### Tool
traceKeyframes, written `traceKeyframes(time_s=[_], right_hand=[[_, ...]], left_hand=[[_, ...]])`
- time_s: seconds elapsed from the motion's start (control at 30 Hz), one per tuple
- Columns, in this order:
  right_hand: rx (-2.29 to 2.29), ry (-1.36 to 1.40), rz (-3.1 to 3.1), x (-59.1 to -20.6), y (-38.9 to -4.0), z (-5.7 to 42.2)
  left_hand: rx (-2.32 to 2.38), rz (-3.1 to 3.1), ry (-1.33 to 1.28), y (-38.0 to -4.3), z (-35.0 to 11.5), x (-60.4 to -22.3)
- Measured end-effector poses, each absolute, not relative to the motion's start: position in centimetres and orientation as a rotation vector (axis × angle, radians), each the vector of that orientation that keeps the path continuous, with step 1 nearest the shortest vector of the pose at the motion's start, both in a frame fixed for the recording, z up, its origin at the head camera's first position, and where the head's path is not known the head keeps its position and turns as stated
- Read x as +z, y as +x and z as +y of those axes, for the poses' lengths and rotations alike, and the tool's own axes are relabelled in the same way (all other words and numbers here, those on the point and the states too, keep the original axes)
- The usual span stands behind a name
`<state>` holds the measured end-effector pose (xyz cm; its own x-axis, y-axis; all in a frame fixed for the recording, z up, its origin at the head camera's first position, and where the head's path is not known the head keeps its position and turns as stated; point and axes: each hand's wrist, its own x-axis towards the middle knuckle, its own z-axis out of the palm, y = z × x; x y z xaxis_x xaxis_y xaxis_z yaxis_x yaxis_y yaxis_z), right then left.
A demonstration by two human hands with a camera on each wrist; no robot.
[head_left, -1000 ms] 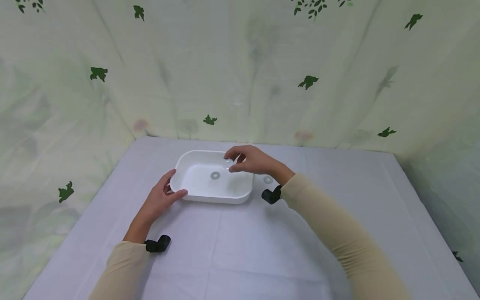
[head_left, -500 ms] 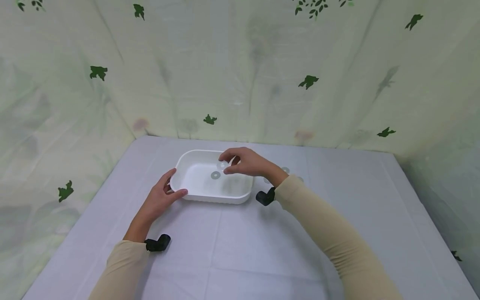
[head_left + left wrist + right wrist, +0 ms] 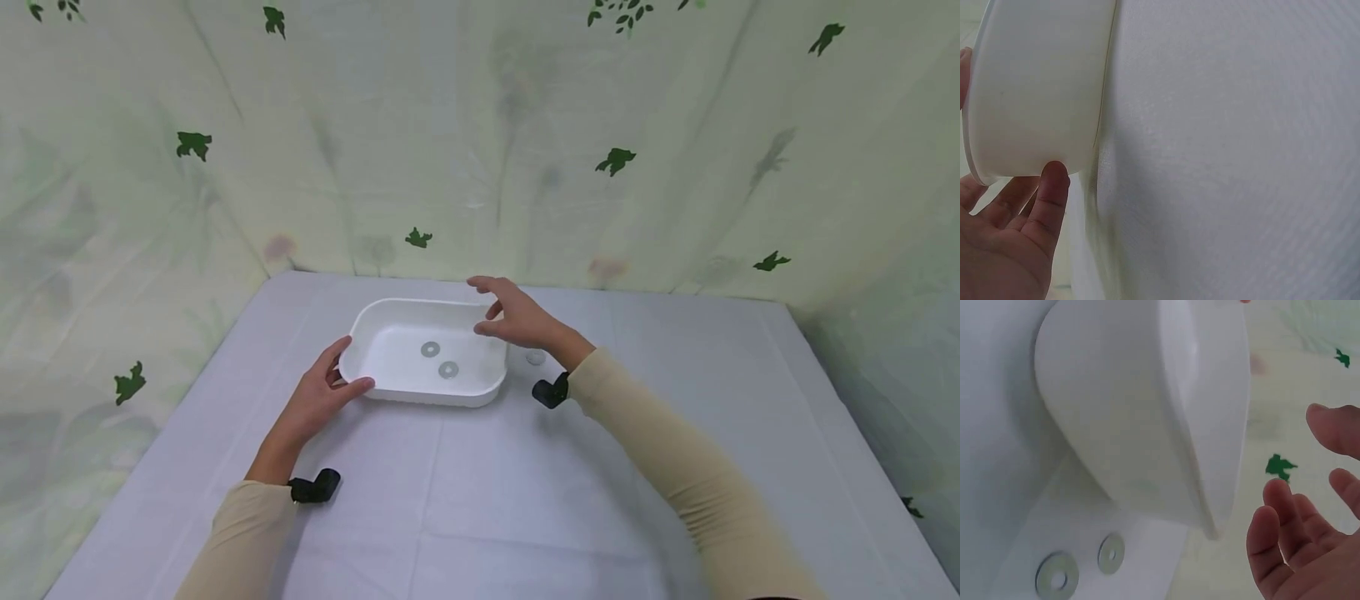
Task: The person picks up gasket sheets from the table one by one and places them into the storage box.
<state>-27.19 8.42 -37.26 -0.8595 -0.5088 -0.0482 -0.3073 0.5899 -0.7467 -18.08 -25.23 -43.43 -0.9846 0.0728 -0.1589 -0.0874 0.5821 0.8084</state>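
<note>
A white tray [image 3: 405, 387] with rounded corners sits on the table. Two grey flat washers, one washer [image 3: 430, 349] near the middle and another washer [image 3: 447, 369] closer to the front, lie on its floor. My left hand [image 3: 321, 407] grips the tray's left end, thumb at the front corner and fingers along the side. Above the right rim hovers my right hand [image 3: 525, 318], fingers spread and holding nothing. Beyond the tray's right end, a washer [image 3: 1057, 577] and a second washer [image 3: 1111, 553] lie on the cloth in the right wrist view; my right wrist partly covers that area in the head view.
A white cloth [image 3: 450, 517] covers the table. Pale curtains [image 3: 480, 150] with green bird and leaf prints hang behind it and at both sides. Each wrist wears a small black camera, such as the right wrist camera [image 3: 551, 390].
My right hand has let go of a washer, which now lies in the tray beside the first one. The hand has risen and moved back to the right; my left hand stays put.
</note>
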Motion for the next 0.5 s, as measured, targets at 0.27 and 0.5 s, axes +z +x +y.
traceKeyframes(time_s=[0.27, 0.5], right_hand=[[-1.017, -0.426, 2.707, -39.0, -29.7, 14.2], [-0.977, -0.346, 2.725, -40.1, -30.4, 16.8]], left_hand=[[1.34, 2.635, -0.022, -18.5, -25.2, -43.0], [1.327, 2.623, -0.024, -18.2, -24.8, -42.9]])
